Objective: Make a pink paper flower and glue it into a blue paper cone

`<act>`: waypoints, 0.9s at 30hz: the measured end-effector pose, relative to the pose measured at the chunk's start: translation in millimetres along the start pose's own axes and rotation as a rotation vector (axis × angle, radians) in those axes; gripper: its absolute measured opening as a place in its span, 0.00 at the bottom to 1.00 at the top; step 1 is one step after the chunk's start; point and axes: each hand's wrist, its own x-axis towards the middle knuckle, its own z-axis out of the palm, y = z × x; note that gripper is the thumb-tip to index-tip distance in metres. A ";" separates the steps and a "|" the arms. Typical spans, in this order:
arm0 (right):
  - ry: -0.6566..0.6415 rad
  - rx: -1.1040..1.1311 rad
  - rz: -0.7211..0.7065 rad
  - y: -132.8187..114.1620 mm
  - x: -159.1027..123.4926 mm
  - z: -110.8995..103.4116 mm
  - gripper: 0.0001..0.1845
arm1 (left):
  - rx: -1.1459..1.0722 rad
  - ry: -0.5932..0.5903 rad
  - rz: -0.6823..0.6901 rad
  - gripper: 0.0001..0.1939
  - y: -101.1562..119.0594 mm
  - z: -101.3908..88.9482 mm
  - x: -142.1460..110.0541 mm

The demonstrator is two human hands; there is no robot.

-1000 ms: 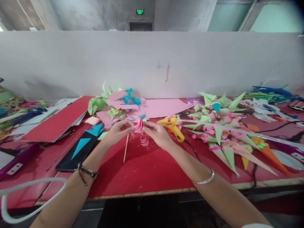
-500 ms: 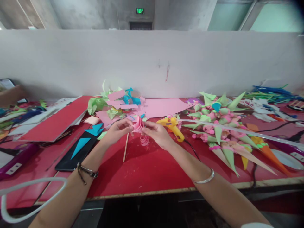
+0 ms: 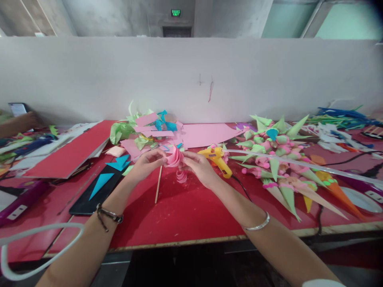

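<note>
Between my two hands is a coiled strip of pink paper (image 3: 173,158), held above the red table (image 3: 191,215). My left hand (image 3: 151,162) pinches its left side with thumb and fingertips. On the other side, my right hand (image 3: 198,165) grips the coil's right edge. Just below sits a second pink paper curl (image 3: 181,176). A thin wooden stick (image 3: 158,185) lies near my left hand. Close to my right hand rests a yellow glue gun (image 3: 218,159), with a long clear glue stick (image 3: 287,161) coming out of its back.
Paper scraps (image 3: 146,127) and a pink sheet (image 3: 206,134) lie along the grey partition (image 3: 119,79). Blue paper triangles (image 3: 101,185) rest on a black phone-like slab (image 3: 82,208). Many paper flower cones (image 3: 278,159) are heaped right. At far left, another person's hand (image 3: 22,123) holds a phone.
The pink coil has turned slightly and looks wider and rounder between my fingers. My hands have barely shifted. The other person's hand and phone at far left have moved a little.
</note>
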 end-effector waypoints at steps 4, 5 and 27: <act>0.083 0.005 0.057 0.4 1.6 -0.5 0.12 | 0.048 0.023 -0.003 0.06 -2.3 -1.7 0.7; 0.099 -0.009 0.059 0.4 2.0 -0.8 0.12 | 0.054 0.031 0.001 0.06 -2.8 -1.9 0.8; 0.056 -0.210 -0.063 -0.5 -0.1 1.7 0.09 | 0.089 0.079 0.099 0.04 0.4 1.2 2.9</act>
